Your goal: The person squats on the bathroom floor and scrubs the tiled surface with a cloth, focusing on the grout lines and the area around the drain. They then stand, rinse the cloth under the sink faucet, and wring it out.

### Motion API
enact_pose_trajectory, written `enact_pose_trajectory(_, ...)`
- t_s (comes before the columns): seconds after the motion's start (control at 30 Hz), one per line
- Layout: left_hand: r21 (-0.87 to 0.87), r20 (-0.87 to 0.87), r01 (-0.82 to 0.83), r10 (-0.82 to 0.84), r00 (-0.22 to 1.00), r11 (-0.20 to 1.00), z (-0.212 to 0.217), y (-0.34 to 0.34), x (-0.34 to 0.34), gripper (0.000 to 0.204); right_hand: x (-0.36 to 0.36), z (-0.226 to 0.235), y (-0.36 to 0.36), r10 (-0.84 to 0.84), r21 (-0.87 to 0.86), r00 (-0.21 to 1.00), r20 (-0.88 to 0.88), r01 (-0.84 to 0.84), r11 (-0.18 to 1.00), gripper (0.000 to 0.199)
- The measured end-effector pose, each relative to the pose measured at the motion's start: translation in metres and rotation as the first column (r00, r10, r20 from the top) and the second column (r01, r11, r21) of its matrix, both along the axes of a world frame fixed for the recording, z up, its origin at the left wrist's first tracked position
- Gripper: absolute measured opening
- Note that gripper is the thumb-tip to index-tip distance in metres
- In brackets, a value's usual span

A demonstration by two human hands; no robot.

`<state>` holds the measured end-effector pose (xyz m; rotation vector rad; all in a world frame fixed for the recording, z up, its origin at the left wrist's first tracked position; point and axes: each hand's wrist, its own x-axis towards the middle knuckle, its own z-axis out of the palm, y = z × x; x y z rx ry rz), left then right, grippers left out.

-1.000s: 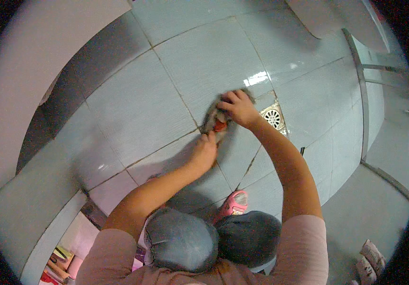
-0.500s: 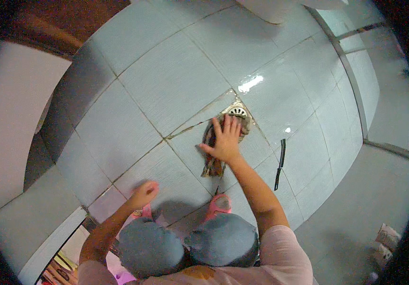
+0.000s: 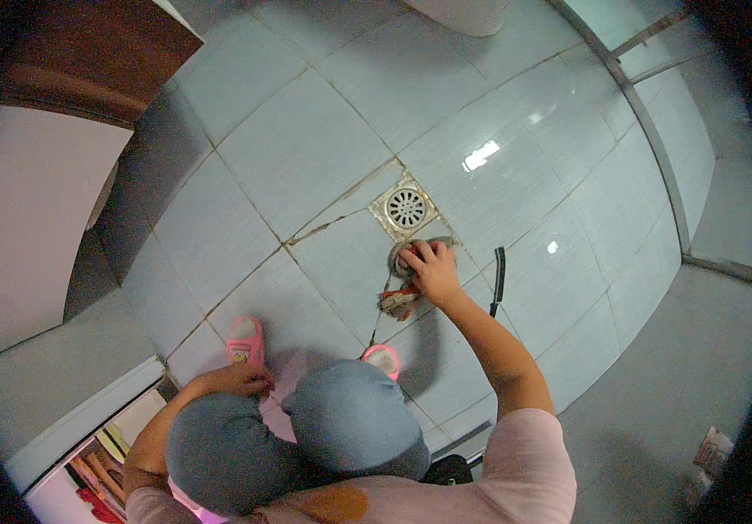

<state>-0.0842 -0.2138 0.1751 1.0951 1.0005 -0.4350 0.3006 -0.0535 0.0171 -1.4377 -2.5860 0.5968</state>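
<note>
Right hand: we see the right hand (image 3: 433,269) near the middle of the floor (image 3: 267,109), its fingers bent over the cloth and grasping the bunched upper part.
Cloth: the grey, brown-stained cloth (image 3: 400,303) lies crumpled on the tiles under the right hand, just on our side of the drain, its lower end trailing toward the right slipper.
Left hand: the left hand (image 3: 243,381) is beside our left knee, toward the floor's near left corner and well apart from the cloth; we cannot tell how closed its fingers are.
Drain: we see the square metal drain (image 3: 406,208), with its round slotted cover, uncovered beyond the cloth.
Black stick: a thin black stick (image 3: 500,275) lies to the right of the cloth, between it and the floor's right edge.
Slippers: we wear pink ones, the left slipper (image 3: 245,342) near the left hand, the right slipper (image 3: 381,359) nearer the cloth.
Right edge: a metal frame (image 3: 658,148) borders the floor here.
</note>
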Motion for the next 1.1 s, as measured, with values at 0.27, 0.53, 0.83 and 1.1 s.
enact_pose_trajectory(0.27,0.195,0.021,0.159,-0.166,0.986,0.968,0.042,0.102,0.093,0.02,0.042,-0.002,0.019,-0.864,-0.889,0.388,-0.321,0.19,0.416,0.039)
enact_pose_trajectory(0.53,0.87,0.172,-0.071,-0.166,0.971,0.488,-0.024,0.176,0.192,0.066,0.027,0.058,-0.01,-0.993,-0.897,-0.093,0.074,-0.44,-0.026,0.047)
enact_pose_trajectory(0.83,0.41,0.148,0.015,-0.083,0.986,0.912,-0.105,0.282,0.206,0.052,0.084,0.052,-0.007,-0.968,-0.997,0.246,-0.047,-0.068,0.031,0.048)
enact_pose_trajectory(1.1,0.379,0.148,-0.033,-0.025,0.989,0.925,-0.13,0.436,0.26,0.039,0.186,0.032,0.131,-0.954,-0.915,0.094,-0.285,0.27,0.3,0.044)
